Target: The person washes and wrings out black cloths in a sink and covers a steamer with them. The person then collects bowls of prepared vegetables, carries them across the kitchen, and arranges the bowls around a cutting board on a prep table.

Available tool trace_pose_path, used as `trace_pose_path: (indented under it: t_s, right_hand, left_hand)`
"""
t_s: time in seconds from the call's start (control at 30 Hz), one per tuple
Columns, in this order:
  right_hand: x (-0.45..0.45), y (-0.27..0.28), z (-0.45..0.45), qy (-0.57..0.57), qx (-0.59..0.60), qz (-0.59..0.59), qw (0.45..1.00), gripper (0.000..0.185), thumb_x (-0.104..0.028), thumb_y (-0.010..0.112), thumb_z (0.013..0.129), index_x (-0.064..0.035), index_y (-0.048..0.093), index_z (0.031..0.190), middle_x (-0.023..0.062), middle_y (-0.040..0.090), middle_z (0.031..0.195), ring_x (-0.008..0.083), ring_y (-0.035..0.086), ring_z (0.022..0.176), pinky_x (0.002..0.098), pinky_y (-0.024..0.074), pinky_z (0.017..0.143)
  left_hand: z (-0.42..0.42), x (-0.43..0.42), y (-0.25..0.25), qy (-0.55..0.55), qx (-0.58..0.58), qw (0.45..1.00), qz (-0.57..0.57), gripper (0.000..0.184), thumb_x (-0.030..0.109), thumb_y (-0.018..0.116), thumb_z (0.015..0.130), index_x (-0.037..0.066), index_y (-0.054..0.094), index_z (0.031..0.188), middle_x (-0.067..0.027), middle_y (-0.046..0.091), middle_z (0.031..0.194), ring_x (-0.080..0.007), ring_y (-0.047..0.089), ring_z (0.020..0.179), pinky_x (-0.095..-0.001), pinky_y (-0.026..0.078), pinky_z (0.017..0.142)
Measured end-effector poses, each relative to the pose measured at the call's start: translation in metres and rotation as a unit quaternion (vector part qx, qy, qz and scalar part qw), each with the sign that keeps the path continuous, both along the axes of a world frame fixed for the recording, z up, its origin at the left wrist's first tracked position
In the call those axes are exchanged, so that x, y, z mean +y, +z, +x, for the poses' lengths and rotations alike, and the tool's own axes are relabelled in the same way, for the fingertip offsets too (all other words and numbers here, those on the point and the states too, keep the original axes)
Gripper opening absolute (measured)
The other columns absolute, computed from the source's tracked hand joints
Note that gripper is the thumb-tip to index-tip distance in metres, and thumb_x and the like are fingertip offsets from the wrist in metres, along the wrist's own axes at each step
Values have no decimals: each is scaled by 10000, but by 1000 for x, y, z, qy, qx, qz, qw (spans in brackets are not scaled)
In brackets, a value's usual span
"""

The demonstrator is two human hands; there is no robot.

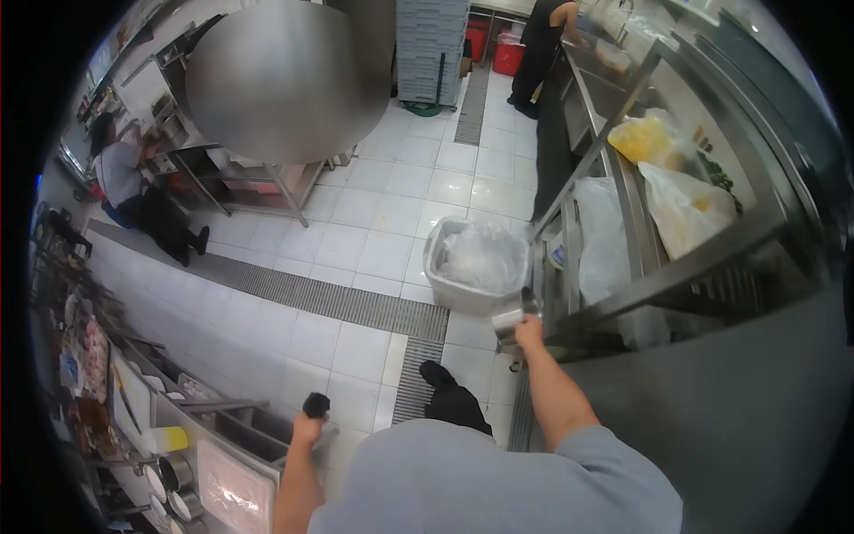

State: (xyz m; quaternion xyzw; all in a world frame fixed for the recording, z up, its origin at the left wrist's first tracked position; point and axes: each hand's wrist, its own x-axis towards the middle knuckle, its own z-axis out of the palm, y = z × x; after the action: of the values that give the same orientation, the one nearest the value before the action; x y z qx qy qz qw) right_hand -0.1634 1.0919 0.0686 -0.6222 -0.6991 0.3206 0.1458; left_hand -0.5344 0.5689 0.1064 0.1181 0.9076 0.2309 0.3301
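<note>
My right hand (529,333) is closed around a shiny metal container (508,326), held low beside the steel rack on the right. Just beyond it stands a pale bin (463,294) with a clear plastic liner (480,254) inside. My left hand (308,431) is closed on a small black object (316,406), whose kind I cannot make out. That hand is above the floor, near the right end of the counter at lower left.
A grated drain (338,298) crosses the tiled floor. Plastic bags (685,209) fill the steel rack (654,298) on the right. Stacked grey crates (431,53) stand ahead. One person (133,182) works at left, another (541,44) at the far sink. Pots (173,485) and a cutting board (132,400) lie lower left.
</note>
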Motion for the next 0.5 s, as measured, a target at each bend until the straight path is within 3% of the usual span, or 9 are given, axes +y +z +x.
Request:
trace_pose_path:
  t_s: [0.03, 0.1, 0.17, 0.3, 0.33, 0.37, 0.43, 0.47, 0.5]
  right_hand:
    - [17, -8, 0, -26, -15, -27, 999, 264, -147, 653, 845, 19, 698, 1045, 257, 711, 1020, 447, 664, 975, 474, 521, 865]
    - [56, -32, 1, -59, -30, -31, 997, 274, -138, 633, 850, 18, 700, 1064, 261, 710, 1051, 450, 663, 1016, 471, 522, 894]
    - [93, -63, 1, -133, -45, -14, 990, 268, -137, 626, 845, 18, 721, 1042, 267, 714, 1061, 451, 671, 1052, 477, 531, 905]
    - [144, -106, 19, -211, -87, 21, 973, 250, -199, 639, 874, 20, 746, 932, 247, 735, 984, 427, 714, 967, 490, 568, 836]
    - [162, -117, 30, -50, -284, -31, 957, 222, -182, 631, 897, 7, 746, 888, 211, 748, 940, 378, 737, 921, 462, 584, 772]
    - [179, -166, 53, 89, -417, -18, 904, 207, -157, 612, 921, -10, 751, 878, 182, 753, 914, 333, 746, 893, 432, 588, 712]
    - [188, -174, 66, 205, -483, -67, 849, 257, -183, 547, 950, -56, 771, 969, 148, 749, 1040, 300, 737, 971, 449, 578, 771]
    - [191, -180, 71, 269, -511, -74, 813, 294, -196, 515, 965, -80, 780, 1014, 132, 748, 1103, 283, 733, 1010, 458, 573, 800]
    - [199, -200, 82, 338, -536, -69, 771, 335, -209, 482, 979, -103, 790, 1059, 115, 746, 1167, 267, 729, 1049, 466, 568, 830]
  left_hand:
    - [9, 1, 0, 14, -3, 1000, -12, 392, 249, 827, 728, -63, 721, 942, -202, 735, 866, -299, 703, 821, -432, 512, 752]
    - [30, -7, -3, 40, -37, 997, -58, 383, 305, 804, 753, -8, 742, 964, -203, 741, 875, -303, 722, 867, -434, 520, 769]
    - [58, -28, -10, 44, -64, 987, -141, 375, 323, 782, 776, 34, 743, 1011, -233, 729, 973, -398, 698, 949, -452, 521, 818]
    - [116, -102, -29, -151, -83, 963, -206, 378, 428, 711, 833, 103, 746, 1024, -193, 737, 962, -395, 698, 932, -469, 530, 824]
    - [127, -118, -38, -189, -85, 955, -213, 388, 449, 703, 840, 113, 745, 1029, -182, 739, 956, -387, 700, 929, -469, 534, 822]
    - [138, -127, -44, -215, -83, 948, -218, 397, 470, 694, 848, 122, 744, 1033, -170, 740, 950, -379, 702, 925, -468, 537, 821]
    - [155, -141, -64, -229, -60, 947, -219, 417, 512, 676, 862, 141, 741, 1042, -148, 744, 937, -363, 706, 918, -468, 544, 819]
    - [154, -116, -38, -223, -108, 934, -259, 412, 517, 674, 863, 162, 746, 1060, -138, 750, 964, -352, 711, 943, -465, 544, 832]
    - [159, -93, -20, -55, -124, 961, -242, 424, 509, 728, 827, 150, 758, 1050, -155, 753, 966, -347, 719, 938, -455, 551, 813]
